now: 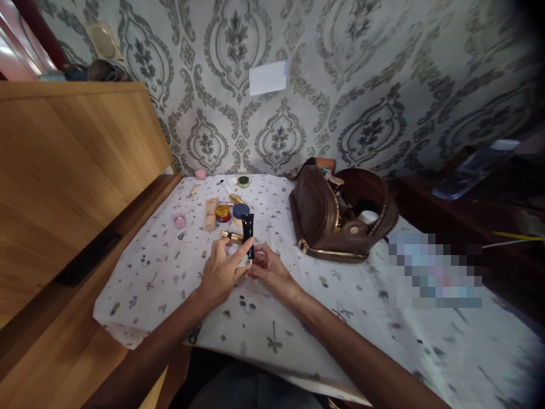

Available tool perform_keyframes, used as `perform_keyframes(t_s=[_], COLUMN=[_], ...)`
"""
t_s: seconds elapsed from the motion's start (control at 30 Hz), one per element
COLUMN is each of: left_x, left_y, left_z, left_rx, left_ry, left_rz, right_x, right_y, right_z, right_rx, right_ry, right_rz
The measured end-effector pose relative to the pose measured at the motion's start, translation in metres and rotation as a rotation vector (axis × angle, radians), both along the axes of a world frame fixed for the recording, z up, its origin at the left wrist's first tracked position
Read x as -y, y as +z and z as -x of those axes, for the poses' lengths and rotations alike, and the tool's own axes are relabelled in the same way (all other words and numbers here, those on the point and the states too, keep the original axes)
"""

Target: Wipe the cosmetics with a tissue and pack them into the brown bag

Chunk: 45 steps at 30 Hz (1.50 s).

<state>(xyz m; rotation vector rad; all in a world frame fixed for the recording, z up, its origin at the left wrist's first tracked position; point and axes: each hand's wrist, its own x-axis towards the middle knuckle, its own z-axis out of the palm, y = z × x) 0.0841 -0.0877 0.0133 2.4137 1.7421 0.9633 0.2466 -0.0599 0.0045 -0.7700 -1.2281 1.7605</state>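
Observation:
A glossy black squeeze tube (248,230) is upright over the near middle of the table, its flat crimped end on top. My left hand (220,272) grips it from the left, with the thumb and index finger against its side. At its lower end, my right hand (270,271) has its fingers pinched together around the tip. Whether a separate cap is between those fingers is hidden. Just behind my left hand lies a gold tube (231,235). A blue-lidded jar (240,212) stands right behind the black tube.
A beige tube (210,214), a red-and-gold jar (222,213) and another gold tube (237,199) sit farther back. Left of them is a pink jar (179,220). An open brown bag (327,218) full of cosmetics stands at right. A wooden cabinet (80,187) borders the left side.

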Motion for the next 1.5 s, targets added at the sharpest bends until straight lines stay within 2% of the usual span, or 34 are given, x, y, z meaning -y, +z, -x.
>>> perform_keyframes(t_s=[0.1,0.23,0.53,0.67,0.8,1.0,1.13,1.3,1.5], left_x=[0.003,0.006,0.016,0.009,-0.009,-0.041,-0.052,-0.046,-0.014], left_y=[-0.006,-0.009,0.005,-0.001,-0.003,0.011,0.015,0.009,0.002], left_z=[0.000,0.000,0.002,0.007,0.017,0.038,0.047,0.041,0.009], left_rx=[0.102,0.255,0.081,0.026,0.110,0.234,0.265,0.282,0.278], left_ry=[-0.050,-0.198,-0.348,-0.280,-0.176,0.014,0.115,0.091,-0.091], left_rz=[0.012,-0.111,-0.166,-0.223,-0.260,-0.245,-0.216,-0.193,-0.171], right_x=[0.000,0.001,0.000,0.000,0.003,0.007,0.008,0.006,0.004], right_y=[0.000,0.000,-0.011,-0.014,-0.013,-0.009,-0.008,-0.009,-0.008], right_z=[0.000,0.000,0.000,0.001,0.002,0.003,0.003,0.003,0.002], right_rx=[0.000,0.012,-0.004,0.081,0.094,0.098,0.068,0.036,-0.039], right_ry=[0.025,0.050,0.043,0.055,0.106,0.178,0.183,0.166,0.046], right_rz=[-0.008,-0.017,-0.040,-0.091,-0.090,-0.044,-0.010,0.028,0.094])
